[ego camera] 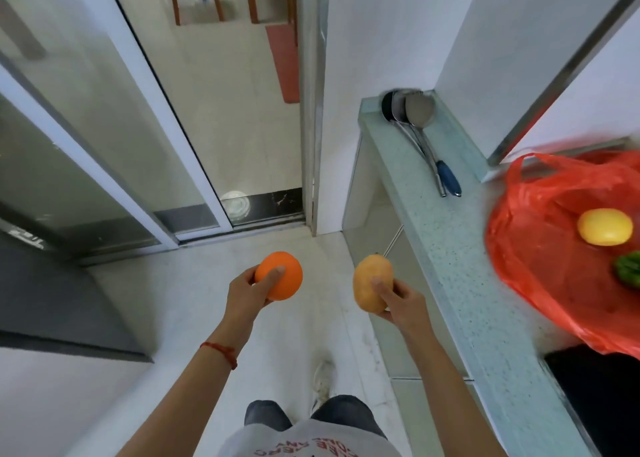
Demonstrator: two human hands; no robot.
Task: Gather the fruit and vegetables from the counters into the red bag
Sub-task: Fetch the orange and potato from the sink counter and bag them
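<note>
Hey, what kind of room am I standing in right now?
Most likely a home kitchen: a speckled counter holds a metal spatula and ladle, a red bag of produce lies on it, and sliding glass doors open toward a dining area.

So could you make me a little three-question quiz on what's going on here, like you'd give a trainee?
1. True or false: the left hand holds the orange.
2. What does the right hand hold? A) a lemon B) a potato C) a spoon
3. Fill in: the red bag lies on the ____, to the person's right.

Key: 1 true; 2 B; 3 counter. The lemon rests on the bag, and the ladles lie untouched on the counter.
</note>
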